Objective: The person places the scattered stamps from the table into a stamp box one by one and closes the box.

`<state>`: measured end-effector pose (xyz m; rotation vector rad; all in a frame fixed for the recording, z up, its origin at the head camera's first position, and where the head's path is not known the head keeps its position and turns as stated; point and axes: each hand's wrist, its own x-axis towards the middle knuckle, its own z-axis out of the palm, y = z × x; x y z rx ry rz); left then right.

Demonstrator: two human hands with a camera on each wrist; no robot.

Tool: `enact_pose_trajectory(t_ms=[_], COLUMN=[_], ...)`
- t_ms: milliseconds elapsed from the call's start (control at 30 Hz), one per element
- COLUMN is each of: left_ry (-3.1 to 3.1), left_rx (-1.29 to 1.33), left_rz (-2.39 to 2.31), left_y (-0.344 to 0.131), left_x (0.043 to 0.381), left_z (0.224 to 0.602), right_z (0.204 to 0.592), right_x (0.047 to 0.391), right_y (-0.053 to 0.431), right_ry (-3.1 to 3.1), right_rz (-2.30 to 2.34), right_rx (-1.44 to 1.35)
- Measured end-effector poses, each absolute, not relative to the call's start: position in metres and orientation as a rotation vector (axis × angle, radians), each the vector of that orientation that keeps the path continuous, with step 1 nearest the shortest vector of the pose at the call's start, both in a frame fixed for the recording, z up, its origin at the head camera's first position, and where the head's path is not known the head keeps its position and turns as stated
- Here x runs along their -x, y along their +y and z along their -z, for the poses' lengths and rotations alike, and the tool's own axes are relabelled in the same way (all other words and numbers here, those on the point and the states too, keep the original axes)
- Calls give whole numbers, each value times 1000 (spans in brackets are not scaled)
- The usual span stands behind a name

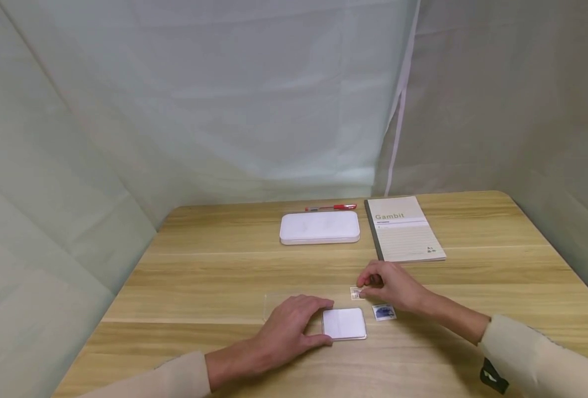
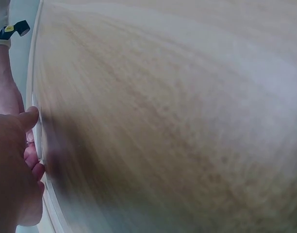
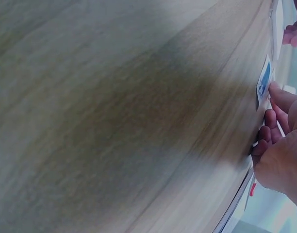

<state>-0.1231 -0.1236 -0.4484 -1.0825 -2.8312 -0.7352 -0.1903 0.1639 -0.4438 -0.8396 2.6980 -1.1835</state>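
A small white rectangular pad in a clear-edged case point(image 1: 345, 324) lies on the table. My left hand point(image 1: 290, 327) holds its left end, thumb at the near edge and forefinger at the far one. Just beyond the pad, my right hand point(image 1: 390, 283) pinches the right side of a small pale postage stamp point(image 1: 356, 293) between thumb and forefinger; the fingertips cover part of it. A second stamp, with a blue picture point(image 1: 384, 312), lies flat right of the pad, below the right hand. In the right wrist view, this blue stamp point(image 3: 264, 82) shows beside the thumb.
A thin transparent sheet or lid point(image 1: 272, 303) lies partly behind the left hand. Farther back are a white flat case point(image 1: 320, 226), a red pen point(image 1: 331, 208) and a notebook point(image 1: 407, 232) on the wooden table point(image 1: 214, 276). Fabric walls point(image 1: 274, 99) stand behind and beside it.
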Motion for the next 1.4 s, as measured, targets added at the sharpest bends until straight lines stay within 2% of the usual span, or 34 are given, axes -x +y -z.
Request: enact_pose_trajectory(t_ms=[767, 1400], left_ry=[-2831, -2816], left_rx=[1092, 1106], left_rz=[663, 681], left_y=[-123, -123], left_x=[123, 122], left_z=[449, 448], right_z=[445, 424], right_x=[189, 188], right_y=[164, 163], right_ry=[2683, 2593], right_rz=[1196, 1273], right_rx=[868, 846])
